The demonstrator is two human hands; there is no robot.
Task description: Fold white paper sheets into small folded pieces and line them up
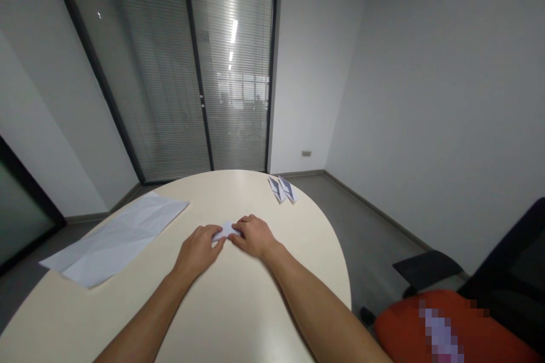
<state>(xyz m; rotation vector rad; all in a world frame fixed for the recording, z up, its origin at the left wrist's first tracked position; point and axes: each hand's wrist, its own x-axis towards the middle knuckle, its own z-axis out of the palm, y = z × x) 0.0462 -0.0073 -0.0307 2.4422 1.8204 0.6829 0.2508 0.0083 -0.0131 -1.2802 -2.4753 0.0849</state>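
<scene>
A small folded piece of white paper (225, 231) lies on the cream oval table (238, 306), mostly covered by both hands. My left hand (198, 250) presses on its left side with fingers curled down onto it. My right hand (254, 236) rests on its right side, fingers bent and pinching the paper's edge. Only a small white corner shows between the two hands.
A large creased white sheet (117, 236) lies at the table's left edge. Two small folded paper pieces (282, 189) sit at the far right rim. A black chair with an orange object (447, 326) stands at lower right. Glass doors with blinds (187, 68) are behind.
</scene>
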